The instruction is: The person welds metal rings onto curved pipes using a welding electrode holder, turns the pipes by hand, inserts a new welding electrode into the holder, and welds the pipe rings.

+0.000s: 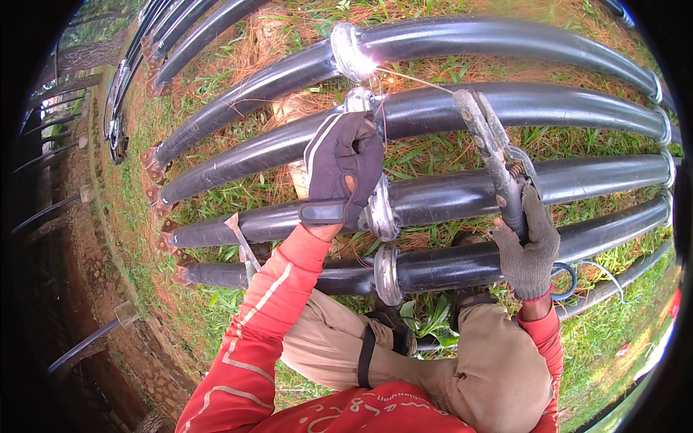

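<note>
My right hand [530, 249], in a grey knit glove, grips a welding electrode holder [498, 162]. A thin welding rod [415, 77] runs from its jaws to the left. The rod's tip meets a metal collar [349, 52] on the farthest of the near black pipes [462, 37], where a bright arc glows with sparks. My left hand [346, 169], in a dark glove with a wrist strap, lies over the second pipe [253, 151], just below that pipe's collar [359, 99]. Its fingers are curled; whatever they hold, if anything, is hidden.
Nearer me, two more pipes carry collars [388, 274]. A hammer-like metal tool [244, 244] leans on the nearest pipes by my left forearm. A blue hose loop [564, 281] lies beside my right wrist. More black pipes [206, 40] lie at far left, on grass.
</note>
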A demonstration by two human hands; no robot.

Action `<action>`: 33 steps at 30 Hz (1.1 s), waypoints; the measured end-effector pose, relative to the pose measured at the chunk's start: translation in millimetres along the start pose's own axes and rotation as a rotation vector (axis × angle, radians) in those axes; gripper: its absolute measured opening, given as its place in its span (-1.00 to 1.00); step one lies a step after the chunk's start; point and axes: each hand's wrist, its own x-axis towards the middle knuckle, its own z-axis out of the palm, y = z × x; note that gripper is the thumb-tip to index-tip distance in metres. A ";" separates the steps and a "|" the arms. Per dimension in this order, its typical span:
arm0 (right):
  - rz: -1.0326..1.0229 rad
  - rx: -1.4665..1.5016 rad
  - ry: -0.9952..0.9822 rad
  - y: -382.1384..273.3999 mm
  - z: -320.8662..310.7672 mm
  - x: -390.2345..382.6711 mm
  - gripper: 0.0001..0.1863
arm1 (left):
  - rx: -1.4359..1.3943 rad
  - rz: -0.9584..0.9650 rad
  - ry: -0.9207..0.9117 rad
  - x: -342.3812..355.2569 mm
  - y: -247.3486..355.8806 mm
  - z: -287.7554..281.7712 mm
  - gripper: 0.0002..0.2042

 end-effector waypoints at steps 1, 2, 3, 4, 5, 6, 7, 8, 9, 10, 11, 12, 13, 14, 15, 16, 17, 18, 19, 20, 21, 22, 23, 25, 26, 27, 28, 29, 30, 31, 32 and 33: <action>0.000 -0.001 0.000 0.0 0.0 -0.1 -0.25 | -0.002 -0.002 -0.002 0.0 0.1 -0.3 -0.80; -0.006 0.010 0.002 0.4 0.5 -0.3 -0.24 | 0.000 -0.006 -0.001 0.2 0.0 -1.1 -0.80; -0.013 0.022 0.003 0.6 0.9 -0.4 -0.24 | 0.000 -0.007 -0.001 -0.3 0.0 -1.5 -0.80; -0.013 0.023 0.003 0.1 1.8 -0.2 -0.24 | 0.003 -0.010 -0.001 -0.3 0.2 -2.0 -0.80; -0.007 0.040 0.041 -1.2 2.5 0.2 -0.27 | -0.001 -0.011 -0.002 -0.4 0.3 -1.4 -0.81; 0.000 0.056 0.080 -2.1 2.6 0.5 -0.29 | -0.006 -0.014 0.000 -0.1 0.3 -0.9 -0.81; 0.000 0.054 0.080 -1.1 -0.9 -1.5 -0.29 | -0.008 -0.015 -0.002 -0.3 0.3 -0.7 -0.81; -0.036 0.008 0.061 1.0 -6.2 -5.3 -0.26 | -0.004 -0.014 -0.002 0.4 0.6 -1.6 -0.81; -0.073 -0.037 0.041 1.5 -9.3 -7.5 -0.22 | -0.001 -0.014 0.000 0.6 0.6 -2.4 -0.81; -0.074 -0.035 0.039 0.2 -9.5 -7.7 -0.22 | 0.002 -0.014 0.002 1.2 0.8 -3.7 -0.81; -0.064 -0.038 0.037 -0.7 -10.1 -8.3 -0.22 | 0.003 -0.014 0.002 1.2 1.2 -3.4 -0.81; -0.054 -0.040 0.035 -1.3 -10.0 -8.6 -0.22 | 0.003 -0.015 0.004 1.2 0.7 -2.7 -0.81; -0.054 -0.040 0.035 -1.6 -7.9 -7.6 -0.22 | 0.001 -0.017 0.002 1.6 1.1 -2.6 -0.81; -0.043 -0.016 0.059 -1.9 -4.7 -5.6 -0.25 | 0.000 -0.016 0.003 1.4 0.6 -2.0 -0.81; -0.032 0.009 0.082 -2.1 -2.9 -4.3 -0.29 | -0.002 -0.019 0.001 1.6 0.5 -2.3 -0.81; -0.032 0.008 0.084 -2.1 -2.8 -4.0 -0.29 | -0.003 -0.019 0.002 1.4 0.7 -1.9 -0.81; -0.034 -0.005 0.081 -2.4 -2.6 -3.7 -0.29 | -0.005 -0.020 0.002 1.2 1.0 -2.3 -0.81; -0.037 -0.017 0.078 -2.6 -2.4 -3.4 -0.29 | -0.009 -0.021 0.002 1.9 0.8 -1.6 -0.81; -0.037 -0.017 0.077 -2.3 -2.3 -3.2 -0.29 | -0.007 -0.023 0.002 2.4 0.7 -1.9 -0.81; -0.032 -0.031 0.074 -1.2 -2.1 -3.1 -0.29 | -0.011 -0.022 0.004 2.5 0.6 -0.9 -0.81; -0.026 -0.046 0.071 -0.6 -1.9 -3.0 -0.29 | -0.012 -0.025 0.002 2.4 0.3 -0.1 -0.81; -0.026 -0.046 0.071 -0.9 -1.7 -2.8 -0.29 | -0.013 -0.025 0.003 2.8 0.6 -0.1 -0.81; -0.027 -0.032 0.072 -1.4 -1.4 -2.7 -0.29 | -0.015 -0.024 0.001 2.9 0.4 0.1 -0.81; -0.028 -0.020 0.074 -1.5 -1.5 -2.3 -0.29 | -0.018 -0.026 0.000 2.5 0.3 0.9 -0.82; -0.039 -0.028 0.070 -1.0 -1.5 -2.0 -0.28 | -0.015 -0.025 0.002 2.9 -0.1 0.5 -0.82; -0.051 -0.036 0.066 -0.8 -1.5 -1.9 -0.28 | -0.012 -0.025 0.001 2.7 -0.1 0.5 -0.82; -0.051 -0.035 0.065 -0.8 -1.3 -2.0 -0.28 | -0.011 -0.027 0.002 2.3 -0.4 0.5 -0.82; -0.050 -0.046 0.065 -0.9 -1.3 -2.0 -0.28 | -0.011 -0.027 0.001 2.6 0.0 0.4 -0.82; -0.050 -0.058 0.065 -0.9 -1.4 -2.1 -0.27 | -0.009 -0.027 0.001 2.4 -0.4 0.4 -0.82; -0.050 -0.058 0.065 -0.9 -2.2 -2.3 -0.27 | -0.009 -0.028 0.001 2.5 -0.3 0.2 -0.82; -0.022 -0.031 0.031 -0.9 -3.5 -2.7 -0.27 | -0.007 -0.028 0.004 2.2 -1.1 0.3 -0.82; 0.006 -0.004 -0.003 -0.8 -4.2 -2.9 -0.26 | -0.008 -0.027 0.004 2.0 -0.9 0.2 -0.82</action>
